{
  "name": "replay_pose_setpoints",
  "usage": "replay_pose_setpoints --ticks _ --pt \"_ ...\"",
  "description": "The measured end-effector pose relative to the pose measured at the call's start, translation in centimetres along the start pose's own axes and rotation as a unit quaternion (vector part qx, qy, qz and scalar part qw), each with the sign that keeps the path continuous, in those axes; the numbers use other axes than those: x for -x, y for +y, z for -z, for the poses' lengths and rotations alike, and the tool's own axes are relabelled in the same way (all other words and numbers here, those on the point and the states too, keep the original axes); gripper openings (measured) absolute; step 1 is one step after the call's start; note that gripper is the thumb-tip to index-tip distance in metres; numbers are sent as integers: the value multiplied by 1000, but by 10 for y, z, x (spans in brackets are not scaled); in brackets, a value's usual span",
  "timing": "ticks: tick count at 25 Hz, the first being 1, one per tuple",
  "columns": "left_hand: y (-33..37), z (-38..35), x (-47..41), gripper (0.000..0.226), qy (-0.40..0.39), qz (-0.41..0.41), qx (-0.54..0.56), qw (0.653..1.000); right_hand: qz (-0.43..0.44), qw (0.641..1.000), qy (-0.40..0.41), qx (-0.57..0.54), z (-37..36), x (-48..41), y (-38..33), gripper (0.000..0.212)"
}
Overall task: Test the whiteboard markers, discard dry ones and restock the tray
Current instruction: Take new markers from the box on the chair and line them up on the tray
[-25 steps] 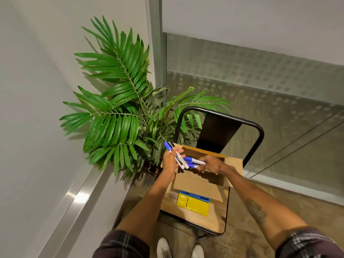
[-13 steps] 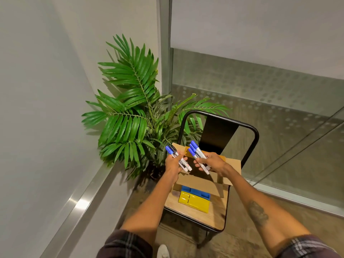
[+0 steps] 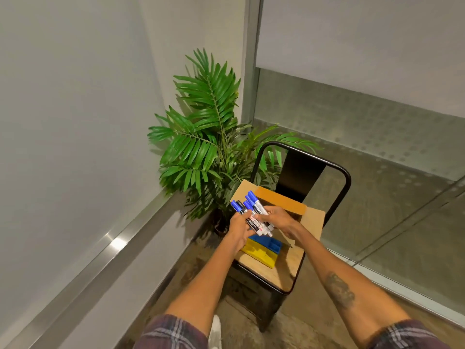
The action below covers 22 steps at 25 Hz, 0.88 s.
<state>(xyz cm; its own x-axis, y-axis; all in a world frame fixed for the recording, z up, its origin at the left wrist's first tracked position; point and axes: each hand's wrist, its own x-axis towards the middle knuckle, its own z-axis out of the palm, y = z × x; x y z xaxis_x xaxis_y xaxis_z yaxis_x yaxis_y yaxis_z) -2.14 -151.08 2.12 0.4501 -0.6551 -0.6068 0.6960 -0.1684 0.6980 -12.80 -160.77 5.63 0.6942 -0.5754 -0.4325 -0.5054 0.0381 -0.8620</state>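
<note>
Several whiteboard markers with blue and black caps are bunched together between both hands, above an open cardboard box on a chair. My left hand grips the bundle from the left and below. From the right, my right hand holds the same bundle, fingers curled round the barrels. A yellow and blue tray lies on the wooden seat in front of the box, partly hidden by my left wrist.
The black metal chair stands in a corner beside a green potted palm. A whiteboard wall with a metal ledge runs along the left. Frosted glass panels close the right side. My white shoe shows on the concrete floor.
My right hand lifted markers out of the box and brought them against those in my left hand, so both hands now hold one bundle. The camera view shifted left and back.
</note>
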Motion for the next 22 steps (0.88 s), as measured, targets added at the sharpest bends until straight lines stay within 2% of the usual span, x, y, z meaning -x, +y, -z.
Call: replay_pose_setpoints --ticks 5,9,13,16,19,22 --pt "-14 27 52 34 52 -33 64 996 43 995 -67 59 -33 27 -6 19" --pt "-16 59 93 24 84 -78 119 986 83 983 -117 116 -73 45 -20 23" --pt "-16 100 130 18 125 -116 145 975 96 970 -181 133 -122 57 -34 16" --pt "-17 135 152 23 152 -124 163 967 104 960 -221 137 -163 66 -42 13" --pt "-21 174 180 17 182 -120 208 954 108 945 -265 157 -208 83 -51 10" --pt "-33 217 209 17 207 -115 239 942 116 930 -297 182 -256 100 -50 25"
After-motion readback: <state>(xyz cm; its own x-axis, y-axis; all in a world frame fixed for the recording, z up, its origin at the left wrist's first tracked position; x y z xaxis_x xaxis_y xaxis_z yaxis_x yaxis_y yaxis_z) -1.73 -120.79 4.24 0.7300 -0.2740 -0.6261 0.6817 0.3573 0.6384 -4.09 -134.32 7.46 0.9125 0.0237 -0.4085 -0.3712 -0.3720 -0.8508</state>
